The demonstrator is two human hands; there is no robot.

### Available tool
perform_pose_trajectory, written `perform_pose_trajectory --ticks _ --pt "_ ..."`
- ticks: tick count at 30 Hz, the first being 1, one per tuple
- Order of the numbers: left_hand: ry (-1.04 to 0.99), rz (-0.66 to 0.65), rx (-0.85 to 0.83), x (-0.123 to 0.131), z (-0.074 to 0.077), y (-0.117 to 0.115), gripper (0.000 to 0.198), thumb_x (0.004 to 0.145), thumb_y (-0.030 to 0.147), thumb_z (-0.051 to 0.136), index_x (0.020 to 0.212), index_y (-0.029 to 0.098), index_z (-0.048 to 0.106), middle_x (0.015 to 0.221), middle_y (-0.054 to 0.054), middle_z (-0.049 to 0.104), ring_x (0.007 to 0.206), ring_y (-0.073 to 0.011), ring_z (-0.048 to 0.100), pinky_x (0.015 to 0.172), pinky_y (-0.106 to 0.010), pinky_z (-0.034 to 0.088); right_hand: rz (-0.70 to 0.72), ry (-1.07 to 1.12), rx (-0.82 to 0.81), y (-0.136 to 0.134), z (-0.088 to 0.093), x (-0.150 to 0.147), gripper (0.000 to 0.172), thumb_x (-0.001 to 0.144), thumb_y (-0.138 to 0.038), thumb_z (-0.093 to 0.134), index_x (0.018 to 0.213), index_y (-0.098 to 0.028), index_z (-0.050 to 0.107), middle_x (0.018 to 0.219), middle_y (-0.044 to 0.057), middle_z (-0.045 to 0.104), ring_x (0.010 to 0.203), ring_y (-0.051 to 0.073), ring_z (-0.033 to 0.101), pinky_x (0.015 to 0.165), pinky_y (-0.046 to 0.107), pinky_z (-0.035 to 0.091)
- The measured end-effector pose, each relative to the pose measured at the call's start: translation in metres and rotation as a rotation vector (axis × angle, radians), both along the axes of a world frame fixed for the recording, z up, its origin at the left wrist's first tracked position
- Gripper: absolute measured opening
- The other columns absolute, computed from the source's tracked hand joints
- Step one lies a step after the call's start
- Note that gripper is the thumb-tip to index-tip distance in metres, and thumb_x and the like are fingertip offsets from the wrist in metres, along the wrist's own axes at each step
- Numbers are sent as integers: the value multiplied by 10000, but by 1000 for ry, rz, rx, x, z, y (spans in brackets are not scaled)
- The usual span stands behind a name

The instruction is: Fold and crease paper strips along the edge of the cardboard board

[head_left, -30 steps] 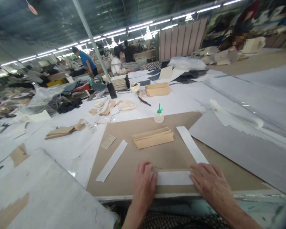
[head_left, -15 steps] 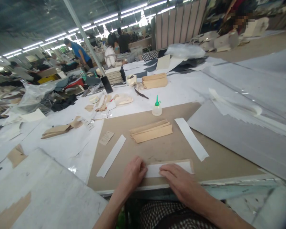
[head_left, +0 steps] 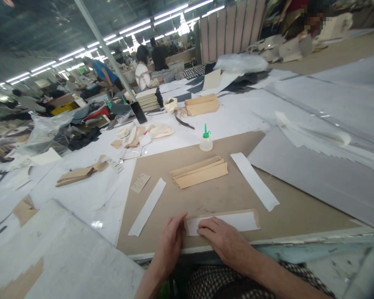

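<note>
A white strip lies lengthwise on a slightly larger tan strip near the front edge of the brown board. My left hand is at the left end of these strips, its fingers stretched forward against the end. The fingertips of my right hand rest flat on the white strip, left of its middle, and cover part of it. Beyond the hands sits a pile of tan strips. Another white strip lies to the left, and a third white strip to the right.
A clear bottle with a green nozzle stands at the board's back edge. Grey sheets overlap the right side. Farther back are a stack of tan pieces and a phone on a pole. Several people are in the background.
My left hand has drawn back to the strip's left end, leaving that end uncovered. My right hand has slid left along the white strip. The view has shifted slightly.
</note>
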State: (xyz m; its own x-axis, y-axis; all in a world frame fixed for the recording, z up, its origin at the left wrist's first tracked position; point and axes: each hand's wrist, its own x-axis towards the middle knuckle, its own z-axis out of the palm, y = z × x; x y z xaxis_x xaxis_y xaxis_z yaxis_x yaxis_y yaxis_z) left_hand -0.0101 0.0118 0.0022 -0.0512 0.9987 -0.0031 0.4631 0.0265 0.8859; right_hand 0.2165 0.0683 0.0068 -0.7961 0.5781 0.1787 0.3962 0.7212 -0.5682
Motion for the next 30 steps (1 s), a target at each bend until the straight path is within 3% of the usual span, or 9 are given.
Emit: perform_pose_trajectory --ticks 7,9,11,13,15,21,30 --pt "135 203 54 9 -15 2 619 790 125 579 1390 203 450 1206 -90 594 1051 -212 593 978 -413 476 192 27 11 20 8 6 414 900 -37 440 1248 -140 639 1398 97 587 1206 224 525 1079 391 426" --pt "205 263 88 11 -12 -1 527 776 124 605 1290 194 505 1237 -99 554 1062 -219 575 974 -418 472 234 15 24 24 9 7 449 903 -48 445 1310 -139 611 1431 89 566 1180 225 531 1066 388 435" --pt "272 284 111 13 -7 -7 313 787 148 637 1091 194 575 1212 -93 549 1078 -233 561 960 -420 470 262 8 38 27 10 6 483 908 -63 454 1367 -151 575 1444 87 555 1156 222 536 1048 384 444" --pt "333 242 121 15 -3 -12 87 826 188 650 895 204 599 1112 -71 580 1052 -242 558 925 -415 472 279 4 51 28 11 4 492 909 -76 464 1380 -172 569 1443 85 556 1145 220 535 1037 387 448" --pt "381 178 135 17 -1 -16 59 879 228 633 821 217 631 1015 -51 606 992 -239 560 879 -405 475 283 -7 61 28 12 1 469 905 -84 472 1347 -182 595 1431 84 566 1121 223 534 1019 394 456" --pt "413 132 220 18 -6 -22 110 926 245 615 961 263 718 985 -44 644 948 -227 575 840 -383 493 282 -49 63 28 18 -1 345 922 -111 494 1218 -170 663 1399 71 593 1078 234 528 978 394 471" --pt "446 48 314 11 -10 -28 245 947 194 581 1144 268 707 1053 -61 653 974 -202 601 837 -335 533 264 -30 71 27 15 -1 373 909 -92 498 1236 -178 654 1402 65 592 1062 223 534 964 377 463"
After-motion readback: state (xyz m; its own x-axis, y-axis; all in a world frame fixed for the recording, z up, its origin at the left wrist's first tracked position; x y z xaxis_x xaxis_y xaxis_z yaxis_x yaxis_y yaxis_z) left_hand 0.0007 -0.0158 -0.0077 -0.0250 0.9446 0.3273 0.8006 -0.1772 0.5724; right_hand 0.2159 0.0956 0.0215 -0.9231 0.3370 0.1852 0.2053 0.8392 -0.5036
